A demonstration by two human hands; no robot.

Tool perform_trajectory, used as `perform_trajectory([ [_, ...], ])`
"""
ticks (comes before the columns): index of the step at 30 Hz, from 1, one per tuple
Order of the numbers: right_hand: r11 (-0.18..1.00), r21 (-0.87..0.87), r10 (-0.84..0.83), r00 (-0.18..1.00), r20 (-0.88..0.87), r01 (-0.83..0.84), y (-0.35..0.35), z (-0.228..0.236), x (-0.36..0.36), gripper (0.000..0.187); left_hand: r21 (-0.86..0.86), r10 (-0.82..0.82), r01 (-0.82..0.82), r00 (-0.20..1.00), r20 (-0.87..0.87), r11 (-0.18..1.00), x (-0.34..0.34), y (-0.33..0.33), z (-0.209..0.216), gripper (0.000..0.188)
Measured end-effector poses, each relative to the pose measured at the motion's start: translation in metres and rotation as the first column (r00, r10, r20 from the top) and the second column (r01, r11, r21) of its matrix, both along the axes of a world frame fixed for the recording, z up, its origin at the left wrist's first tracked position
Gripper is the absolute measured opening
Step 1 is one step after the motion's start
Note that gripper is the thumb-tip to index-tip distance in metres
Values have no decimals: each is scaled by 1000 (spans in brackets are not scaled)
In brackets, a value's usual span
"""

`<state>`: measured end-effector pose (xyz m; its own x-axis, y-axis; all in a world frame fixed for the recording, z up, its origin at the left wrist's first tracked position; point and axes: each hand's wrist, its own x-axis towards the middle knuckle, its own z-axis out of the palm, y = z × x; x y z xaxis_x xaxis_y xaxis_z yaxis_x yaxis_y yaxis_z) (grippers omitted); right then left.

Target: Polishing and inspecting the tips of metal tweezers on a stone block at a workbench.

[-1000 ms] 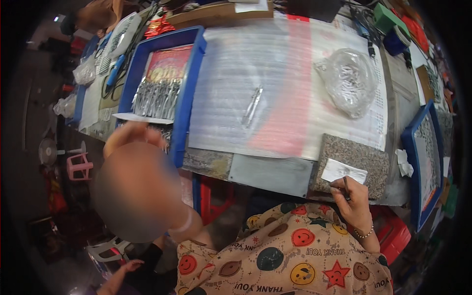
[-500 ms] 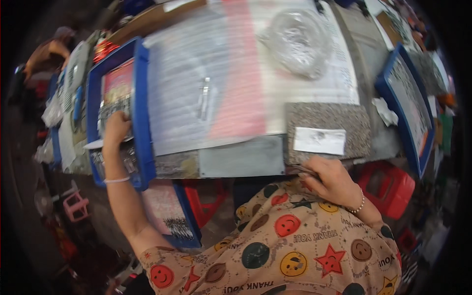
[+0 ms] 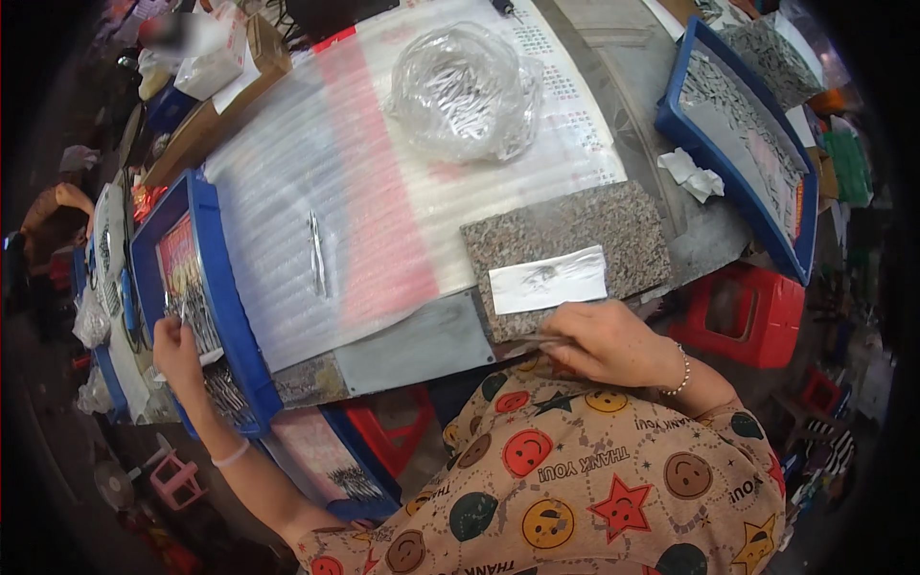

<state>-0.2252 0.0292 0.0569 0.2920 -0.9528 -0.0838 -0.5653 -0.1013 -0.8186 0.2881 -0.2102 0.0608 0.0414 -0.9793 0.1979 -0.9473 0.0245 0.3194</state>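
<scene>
My left hand [image 3: 178, 353] is over the left edge of a blue tray [image 3: 226, 287]. Its fingers are pinched at one end of a slim silver metal piece. Many similar slim metal pieces [image 3: 228, 395] lie in the tray beside it. At the bench's front edge, my right hand [image 3: 613, 343] is closed around a thin metal tool [image 3: 539, 337], mostly hidden by the fingers. Just beyond it, a white paper slip [image 3: 548, 280] with a dark smudge rests on a speckled stone slab [image 3: 575, 225]. A few slim metal pieces [image 3: 317, 257] lie on the foam sheet [image 3: 278, 182].
A clear plastic bag [image 3: 465, 91] of small silver pieces sits at the back. Another blue tray [image 3: 738, 144] holds metal pieces at right, near crumpled tissue [image 3: 692, 175]. Red stools [image 3: 743, 316] and a lower tray [image 3: 331, 460] stand below the bench edge.
The head view has turned, shifting the bench leftward in the picture. My left hand has moved from inside the tray to its left edge. My right hand stays by the slab.
</scene>
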Motion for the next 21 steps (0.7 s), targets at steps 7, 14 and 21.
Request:
perform_trajectory([
  [7,948,-167,-264,963,60,270,-55,24,-36,12,-6,4,-12,699,-715,1000,-104,108,58,6],
  [14,923,-315,-238,971,-6,224,-168,11,-28,13,86,6,345,226,-974,935,-168,185,49,12],
  [21,956,-293,-143,813,-565,-35,-232,-33,-20,20,173,251,492,-96,-963,853,-187,215,16,21],
])
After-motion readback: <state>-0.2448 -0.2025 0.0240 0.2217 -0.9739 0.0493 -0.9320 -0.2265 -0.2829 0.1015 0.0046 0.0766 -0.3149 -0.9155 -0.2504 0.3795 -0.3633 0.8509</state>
